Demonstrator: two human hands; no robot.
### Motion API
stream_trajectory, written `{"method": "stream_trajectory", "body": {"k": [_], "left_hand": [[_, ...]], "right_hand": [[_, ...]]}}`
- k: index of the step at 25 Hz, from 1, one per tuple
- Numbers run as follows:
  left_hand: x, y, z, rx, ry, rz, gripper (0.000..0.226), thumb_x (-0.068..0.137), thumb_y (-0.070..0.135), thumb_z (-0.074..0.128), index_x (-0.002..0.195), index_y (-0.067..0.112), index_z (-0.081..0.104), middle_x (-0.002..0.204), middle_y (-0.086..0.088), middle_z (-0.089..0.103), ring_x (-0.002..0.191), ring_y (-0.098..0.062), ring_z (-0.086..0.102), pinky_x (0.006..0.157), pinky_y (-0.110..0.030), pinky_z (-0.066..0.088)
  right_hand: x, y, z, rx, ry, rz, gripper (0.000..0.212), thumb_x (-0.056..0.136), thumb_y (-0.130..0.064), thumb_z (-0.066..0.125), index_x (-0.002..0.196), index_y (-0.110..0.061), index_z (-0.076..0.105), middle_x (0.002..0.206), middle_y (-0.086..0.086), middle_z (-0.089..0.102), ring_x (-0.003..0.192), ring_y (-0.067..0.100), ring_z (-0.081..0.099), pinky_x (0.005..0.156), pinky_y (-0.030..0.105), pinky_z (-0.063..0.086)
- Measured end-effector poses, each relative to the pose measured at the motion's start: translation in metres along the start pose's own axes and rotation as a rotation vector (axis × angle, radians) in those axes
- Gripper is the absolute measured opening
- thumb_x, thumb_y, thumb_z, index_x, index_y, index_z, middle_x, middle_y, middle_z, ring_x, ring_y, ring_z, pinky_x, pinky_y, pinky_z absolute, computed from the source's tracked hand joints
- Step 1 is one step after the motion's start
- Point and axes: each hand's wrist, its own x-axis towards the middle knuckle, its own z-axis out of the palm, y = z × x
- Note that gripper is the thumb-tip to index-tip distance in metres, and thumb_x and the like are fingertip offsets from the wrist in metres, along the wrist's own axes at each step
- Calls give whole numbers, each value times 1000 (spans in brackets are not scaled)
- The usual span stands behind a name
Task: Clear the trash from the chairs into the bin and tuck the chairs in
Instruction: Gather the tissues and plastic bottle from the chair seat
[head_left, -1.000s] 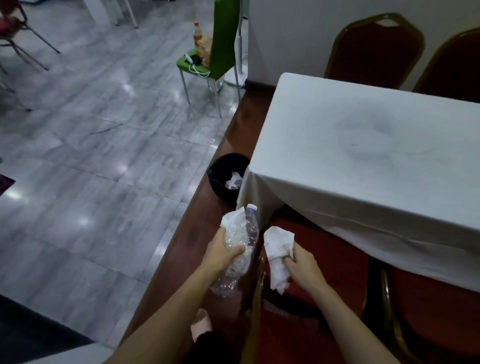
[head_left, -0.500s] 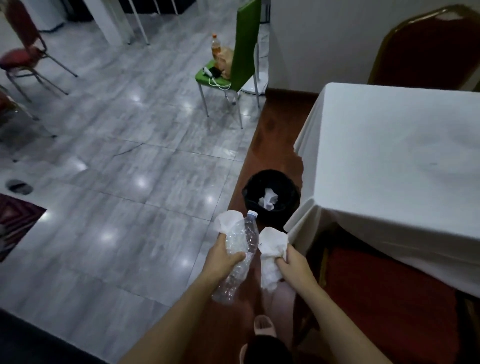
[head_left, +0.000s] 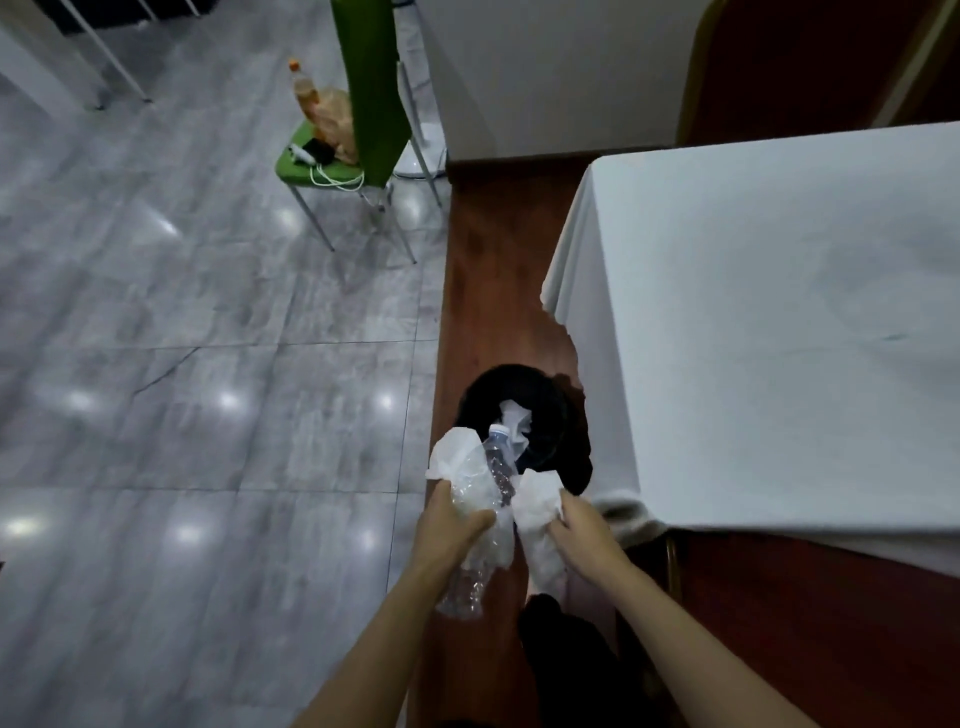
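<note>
Floor: a reddish-brown wooden strip (head_left: 483, 291) runs underfoot beside glossy grey tiles (head_left: 208, 364) dotted with light reflections.
Red chair: its seat (head_left: 810, 639) sits at lower right, partly under the cloth.
Counter: draped in a white cloth (head_left: 769, 322), on the right.
Left hand (head_left: 452, 530): fingers curled round a crushed clear plastic bottle (head_left: 483, 525) and a white tissue (head_left: 452, 452), just short of the bin.
Right hand (head_left: 582, 530): gripping a crumpled white napkin (head_left: 540, 514), touching the bottle.
Bin (head_left: 550, 415): black, on the wooden strip by the counter's corner, white paper inside.
Green chair (head_left: 363, 104): farther off on the tiles, holding an orange-capped bottle (head_left: 304, 85), a bag and a cable.
</note>
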Motion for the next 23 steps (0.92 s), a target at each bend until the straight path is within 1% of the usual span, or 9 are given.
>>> {"method": "stream_trajectory", "body": {"k": [2, 5, 8, 10, 13, 17, 20, 21, 23], "left_hand": [[33, 5, -3, -41, 1, -40, 31, 73, 15, 76, 87, 26, 51, 94, -5, 66, 87, -24, 67, 80, -47, 60], [68, 11, -2, -93, -12, -98, 32, 72, 14, 77, 91, 24, 53, 97, -8, 67, 91, -28, 68, 83, -52, 58], [116, 13, 6, -141, -17, -153, 32, 74, 11, 77, 92, 22, 53, 97, -7, 66, 93, -29, 68, 85, -53, 57], [160, 7, 14, -156, -30, -163, 38, 71, 17, 78, 98, 23, 53, 102, -9, 66, 95, -30, 68, 86, -53, 57], [236, -20, 33, -128, -56, -219, 47, 69, 20, 79, 108, 17, 53, 107, -13, 68, 95, -31, 69, 85, -53, 57], [327, -61, 71, -19, -115, -230, 45, 73, 18, 80, 109, 15, 55, 103, -9, 69, 90, -28, 70, 82, -51, 59], [391, -88, 100, 77, -174, -213, 51, 72, 25, 82, 114, 13, 57, 105, -9, 69, 93, -28, 69, 82, -49, 60], [411, -94, 108, 103, -175, -208, 52, 71, 26, 82, 115, 10, 58, 105, -10, 69, 93, -29, 69, 82, -48, 60], [445, -103, 120, 138, -163, -212, 51, 71, 28, 82, 112, 6, 60, 104, -13, 70, 92, -32, 69, 80, -48, 60]], "right_hand": [[30, -6, -6, -18, -6, 34, 13, 91, -14, 44, 97, -8, 54, 101, 13, 63, 91, 25, 61, 76, 39, 50], [66, -17, -13, -16, -14, 92, 20, 91, -13, 45, 106, -5, 54, 104, 12, 63, 92, 27, 61, 71, 35, 46], [107, -26, -10, 39, 25, 82, 16, 90, -17, 46, 103, -13, 55, 99, 6, 64, 88, 22, 62, 73, 38, 52], [140, -24, -2, 20, 78, 62, 14, 91, -19, 47, 103, -16, 54, 99, 3, 60, 87, 18, 60, 70, 32, 49], [192, 0, 19, -67, 140, 142, 16, 92, -18, 47, 105, -11, 53, 99, 4, 56, 85, 20, 57, 67, 30, 42], [268, 59, 48, -171, 127, 274, 19, 90, -19, 47, 102, -5, 52, 96, 13, 54, 87, 33, 58, 66, 34, 42], [330, 102, 70, -145, 84, 324, 23, 89, -21, 49, 106, -7, 51, 102, 17, 57, 94, 37, 58, 73, 37, 45], [346, 111, 75, -111, 69, 340, 24, 89, -21, 50, 108, -7, 51, 103, 16, 58, 95, 36, 58, 73, 36, 44], [371, 125, 86, -19, 66, 339, 18, 88, -18, 54, 102, -9, 49, 99, 15, 57, 92, 33, 58, 71, 33, 40]]}}
